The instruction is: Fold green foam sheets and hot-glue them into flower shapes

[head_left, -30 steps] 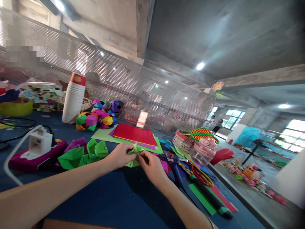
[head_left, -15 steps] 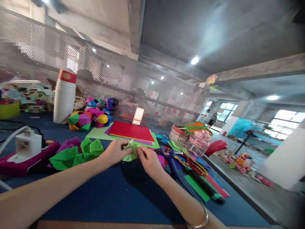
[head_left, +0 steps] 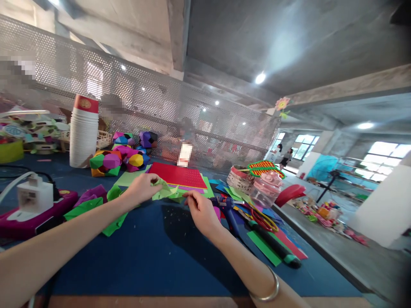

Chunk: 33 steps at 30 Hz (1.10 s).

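Light green folded paper (head_left: 163, 191) is pinched at its left end by my left hand (head_left: 144, 187), in front of a stack of red sheets (head_left: 178, 174). Just right of the paper, my right hand (head_left: 202, 209) has its fingers bent. Its fingertips are close to the paper's right end, and I cannot make out whether they touch it. A blue glue gun (head_left: 226, 205) lies to the right of my right hand. Darker green folded paper pieces (head_left: 85, 208) rest at the left, partly behind my left forearm.
At the left stand a stack of paper cups (head_left: 84, 137), colourful paper balls (head_left: 105, 162) and a purple power strip (head_left: 66, 203) with a white plug. A basket (head_left: 240, 177), a clear jar (head_left: 265, 190) and a black-green tool (head_left: 274, 246) are at the right. Mesh rises behind.
My left hand has moved left and slightly up, away from my right hand, with the light green paper now stretched out. My right hand has shifted little and its fingers are raised.
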Motion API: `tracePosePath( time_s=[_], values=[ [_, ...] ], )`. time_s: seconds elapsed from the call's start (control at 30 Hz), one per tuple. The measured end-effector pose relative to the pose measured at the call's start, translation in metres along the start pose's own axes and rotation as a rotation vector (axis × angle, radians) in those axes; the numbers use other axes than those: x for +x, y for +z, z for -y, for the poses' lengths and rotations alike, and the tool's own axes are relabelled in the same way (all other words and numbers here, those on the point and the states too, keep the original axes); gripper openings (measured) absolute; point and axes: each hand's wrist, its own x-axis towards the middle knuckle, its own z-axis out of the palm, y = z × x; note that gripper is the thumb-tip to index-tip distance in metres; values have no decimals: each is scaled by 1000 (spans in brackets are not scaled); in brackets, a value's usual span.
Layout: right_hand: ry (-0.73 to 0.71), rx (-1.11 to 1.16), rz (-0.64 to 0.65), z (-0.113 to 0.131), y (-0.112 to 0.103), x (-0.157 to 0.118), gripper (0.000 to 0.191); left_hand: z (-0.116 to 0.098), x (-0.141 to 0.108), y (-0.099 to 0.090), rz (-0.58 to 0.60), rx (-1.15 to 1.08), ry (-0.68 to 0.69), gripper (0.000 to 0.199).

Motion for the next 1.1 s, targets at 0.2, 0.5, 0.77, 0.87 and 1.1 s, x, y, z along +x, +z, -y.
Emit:
tracePosePath(
  time_s=[0.2, 0.5, 0.77, 0.87, 1.1],
  values=[
    [-31, -8, -34, -10, 0, 2, 33, 13, 6, -21, -85, 477, -9, 37],
    [-63, -122, -28, -15, 2, 1, 32, 5, -12, 26, 134, 219, 496, 38],
    [-66, -185, 110, -18, 4, -2, 50, 12, -15, 38, 325, 195, 386, 44],
    [-88, -171, 117, -20, 5, -1, 48, 6, -16, 37, 313, 166, 430, 40],
    [-4, -214, 50, -9, 1, 3, 30, -6, -25, 30, 338, 165, 519, 36]
  ],
)
